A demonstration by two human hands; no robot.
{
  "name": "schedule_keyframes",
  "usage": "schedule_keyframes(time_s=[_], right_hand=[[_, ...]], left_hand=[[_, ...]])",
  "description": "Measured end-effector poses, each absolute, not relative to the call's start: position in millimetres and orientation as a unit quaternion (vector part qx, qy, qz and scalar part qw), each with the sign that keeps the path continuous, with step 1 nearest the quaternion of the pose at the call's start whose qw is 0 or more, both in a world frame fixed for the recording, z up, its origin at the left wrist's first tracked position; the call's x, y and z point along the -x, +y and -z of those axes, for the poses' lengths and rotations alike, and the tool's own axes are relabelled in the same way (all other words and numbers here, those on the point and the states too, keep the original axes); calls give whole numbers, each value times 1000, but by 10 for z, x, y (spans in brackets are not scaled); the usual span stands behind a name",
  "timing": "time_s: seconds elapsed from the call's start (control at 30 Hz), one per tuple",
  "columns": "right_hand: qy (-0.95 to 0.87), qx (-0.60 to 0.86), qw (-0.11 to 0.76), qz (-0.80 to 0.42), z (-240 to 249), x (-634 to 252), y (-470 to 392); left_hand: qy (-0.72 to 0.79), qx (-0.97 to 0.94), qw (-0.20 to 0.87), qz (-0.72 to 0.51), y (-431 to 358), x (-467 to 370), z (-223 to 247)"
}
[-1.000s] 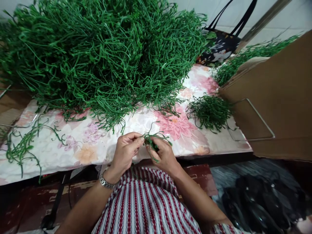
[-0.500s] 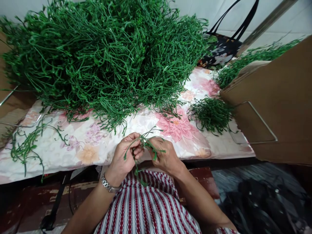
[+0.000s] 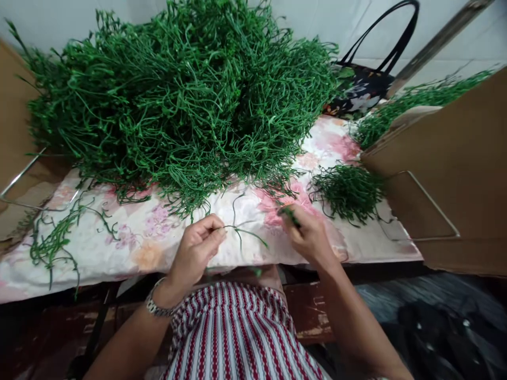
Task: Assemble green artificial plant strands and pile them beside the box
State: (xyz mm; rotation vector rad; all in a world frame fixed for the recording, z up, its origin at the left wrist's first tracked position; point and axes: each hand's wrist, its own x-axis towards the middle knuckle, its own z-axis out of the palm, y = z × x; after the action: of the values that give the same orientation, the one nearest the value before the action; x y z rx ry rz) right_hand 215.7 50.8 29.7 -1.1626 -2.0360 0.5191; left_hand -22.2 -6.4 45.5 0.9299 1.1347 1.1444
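Got a thin, wiry, forked green sprig in a tight fingertip grip with the bare left hand, poking toward three o'clock over white flower-printed cloth. Got the bare right hand farther out at three, curled around dark-green strands too blurry to count. Could slip out tbh, given such a skinny pinch point, or snag on the tangled green heap at twelve if swung forward.
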Motion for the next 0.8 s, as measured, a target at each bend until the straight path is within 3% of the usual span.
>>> schedule_keyframes(time_s=[0.13, 0.23, 0.37, 0.6, 0.8], right_hand=[[-647, 500, 483, -312, -385, -2155, 504], [-741, 406, 400, -354, -474, -1973, 401], [-815, 353, 276, -367, -425, -1690, 319], [-828, 354, 230, -368, -274, -1732, 309], [-913, 246, 162, -283, -471, -1846, 114]], left_hand=[[544, -543, 468, -435, -42, 185, -360], [537, -621, 425, -381, -51, 134, -388], [525, -646, 381, -404, -67, 35, -431], [524, -589, 452, -417, -91, 86, -461], [500, -653, 476, -312, -256, 344, -626]])
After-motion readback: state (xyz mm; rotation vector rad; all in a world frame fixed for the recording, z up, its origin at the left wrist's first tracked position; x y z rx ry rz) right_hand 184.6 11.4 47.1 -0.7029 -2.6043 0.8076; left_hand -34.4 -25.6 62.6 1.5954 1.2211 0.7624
